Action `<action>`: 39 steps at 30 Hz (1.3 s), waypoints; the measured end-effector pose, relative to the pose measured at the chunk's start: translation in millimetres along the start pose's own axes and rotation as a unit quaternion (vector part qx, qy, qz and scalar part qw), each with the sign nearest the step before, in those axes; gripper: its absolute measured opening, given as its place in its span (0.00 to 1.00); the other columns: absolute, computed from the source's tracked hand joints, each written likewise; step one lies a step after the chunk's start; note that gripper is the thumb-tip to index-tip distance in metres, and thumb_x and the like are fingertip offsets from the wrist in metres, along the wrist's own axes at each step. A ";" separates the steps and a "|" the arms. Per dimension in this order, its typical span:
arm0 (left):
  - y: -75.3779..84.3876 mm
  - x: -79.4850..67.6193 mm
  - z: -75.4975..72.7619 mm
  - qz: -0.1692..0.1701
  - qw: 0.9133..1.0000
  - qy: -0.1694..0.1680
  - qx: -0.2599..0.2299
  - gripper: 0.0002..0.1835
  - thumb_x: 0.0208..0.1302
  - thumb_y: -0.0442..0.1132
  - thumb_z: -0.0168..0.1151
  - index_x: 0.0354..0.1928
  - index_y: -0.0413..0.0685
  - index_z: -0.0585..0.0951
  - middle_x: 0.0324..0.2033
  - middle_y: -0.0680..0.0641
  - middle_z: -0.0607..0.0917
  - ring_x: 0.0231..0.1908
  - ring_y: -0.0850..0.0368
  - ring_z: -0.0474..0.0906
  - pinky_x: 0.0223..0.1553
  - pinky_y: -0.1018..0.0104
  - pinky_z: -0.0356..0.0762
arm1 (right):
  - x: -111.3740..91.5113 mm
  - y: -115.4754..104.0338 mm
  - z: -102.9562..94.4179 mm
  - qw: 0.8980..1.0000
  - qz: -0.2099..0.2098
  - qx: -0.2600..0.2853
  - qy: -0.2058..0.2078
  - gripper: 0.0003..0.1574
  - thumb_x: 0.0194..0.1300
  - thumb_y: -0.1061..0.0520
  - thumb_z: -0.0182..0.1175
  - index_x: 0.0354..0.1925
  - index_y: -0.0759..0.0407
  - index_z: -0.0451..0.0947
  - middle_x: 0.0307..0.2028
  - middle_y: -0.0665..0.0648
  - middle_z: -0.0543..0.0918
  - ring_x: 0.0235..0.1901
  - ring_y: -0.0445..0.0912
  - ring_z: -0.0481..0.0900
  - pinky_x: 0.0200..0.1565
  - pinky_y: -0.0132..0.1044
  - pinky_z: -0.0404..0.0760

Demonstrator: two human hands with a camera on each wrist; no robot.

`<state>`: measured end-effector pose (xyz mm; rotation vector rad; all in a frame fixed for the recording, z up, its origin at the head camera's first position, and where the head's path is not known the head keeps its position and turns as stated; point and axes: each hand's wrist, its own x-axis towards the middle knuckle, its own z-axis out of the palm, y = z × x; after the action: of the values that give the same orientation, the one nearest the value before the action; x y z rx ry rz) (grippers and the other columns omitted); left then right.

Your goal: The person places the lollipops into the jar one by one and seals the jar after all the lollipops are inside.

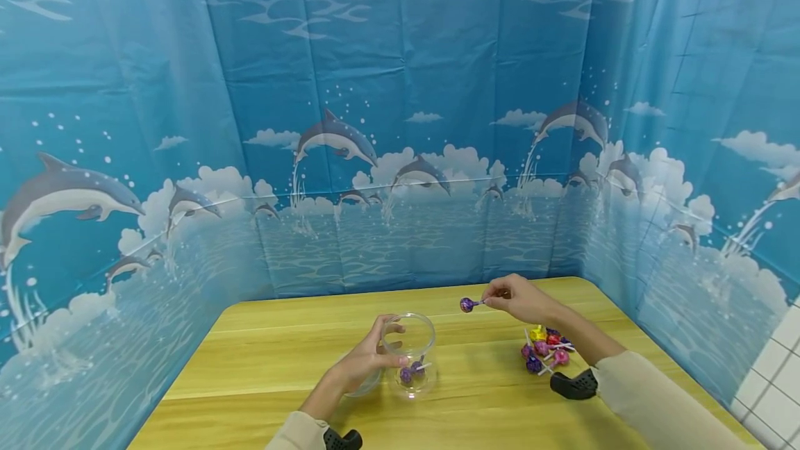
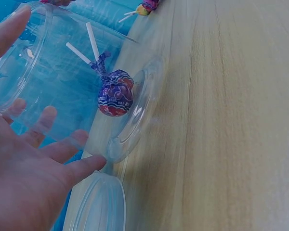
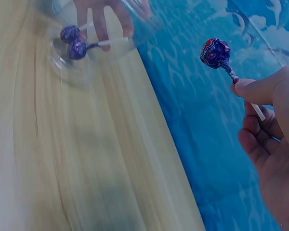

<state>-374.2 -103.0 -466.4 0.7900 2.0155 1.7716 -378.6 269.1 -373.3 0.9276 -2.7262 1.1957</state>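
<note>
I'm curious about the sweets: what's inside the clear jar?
Two purple lollipops, sticks included, at the bottom of the jar. Where they overlap, one partly hides the other.

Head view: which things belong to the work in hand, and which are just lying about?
Job, apparently:
clear jar, in the left hand
purple lollipop, in the right hand
two lollipops in the jar
lollipop pile, probably supply

Not in use:
clear lid, perhaps the jar's
dolphin curtain, background

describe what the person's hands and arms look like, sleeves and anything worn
The left hand and right hand are ungloved. The sleeves are cream, and near the end of each sits a rounded black device with small dots.
</note>
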 end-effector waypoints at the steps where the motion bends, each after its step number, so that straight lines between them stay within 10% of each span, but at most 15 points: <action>1: 0.0 0.5 0.1 0.000 1.000 0.000 0.000 0.41 0.72 0.40 0.66 0.78 0.52 0.53 0.72 0.38 0.60 0.73 0.26 0.54 0.66 0.36 0.65 | 3.5 -3.3 2.2 1.000 -0.004 -0.002 -0.003 0.09 0.79 0.58 0.57 0.45 0.59 0.84 0.39 0.53 0.83 0.35 0.49 0.78 0.38 0.44 0.80; 20: 1.7 0.2 0.8 -0.001 1.000 -0.008 -0.001 0.42 0.72 0.39 0.66 0.78 0.49 0.51 0.74 0.33 0.56 0.72 0.23 0.53 0.66 0.35 0.64 | 63.6 -50.3 62.2 0.994 -0.079 -0.046 -0.058 0.08 0.76 0.62 0.60 0.41 0.56 0.87 0.35 0.47 0.84 0.30 0.41 0.77 0.35 0.38 0.78; 39: 0.0 -2.1 -2.7 -0.007 1.000 -0.013 -0.009 0.42 0.72 0.41 0.66 0.79 0.54 0.51 0.76 0.37 0.53 0.73 0.28 0.56 0.64 0.41 0.69 | 86.4 -78.9 117.3 0.955 -0.173 -0.231 -0.074 0.07 0.71 0.64 0.66 0.41 0.58 0.91 0.37 0.49 0.85 0.39 0.41 0.82 0.45 0.34 0.81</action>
<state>-374.1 -106.4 -466.2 0.7876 1.9813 1.7606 -383.6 103.8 -382.3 1.3772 -2.6070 0.4192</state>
